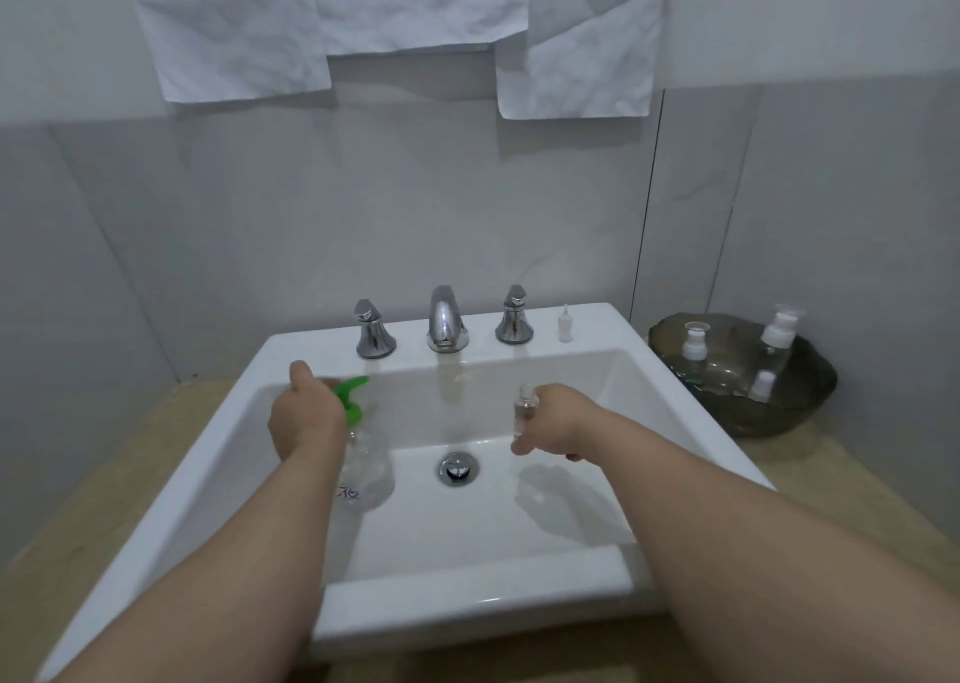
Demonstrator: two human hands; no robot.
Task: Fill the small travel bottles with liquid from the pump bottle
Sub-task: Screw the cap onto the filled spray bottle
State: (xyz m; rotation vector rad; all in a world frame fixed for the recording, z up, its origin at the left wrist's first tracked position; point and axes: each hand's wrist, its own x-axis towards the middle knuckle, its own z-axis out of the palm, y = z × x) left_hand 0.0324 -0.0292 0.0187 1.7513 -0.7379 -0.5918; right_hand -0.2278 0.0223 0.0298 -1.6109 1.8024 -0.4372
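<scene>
A: Where does everything stand?

B: Both hands are busy over the white sink (pixel 467 604). The left hand (pixel 306 417) is curled round the green pump head (pixel 350 396) of the clear pump bottle (pixel 366 469). The right hand (pixel 556 420) grips a small travel bottle (pixel 523 409), upright with its neck uncapped.

A: What could go wrong?

B: The spout and that narrow neck are well apart, across the basin. Pumping before they line up would likely send the liquid into the sink and down the drain (pixel 457 468).

A: And the grip?

B: The pump bottle appears to hang from its head alone. If that collar is loose or wet, I'd expect the body to slip or swing. The travel bottle is smooth too, so spilled liquid could make it slide through the fingers.

A: Anything else?

B: A small white cap (pixel 565 324) stands on the sink ledge and could be knocked into the basin. Three more travel bottles (pixel 695 349) wait in the dark bowl (pixel 810 412) on the tabletop (pixel 857 479).
</scene>
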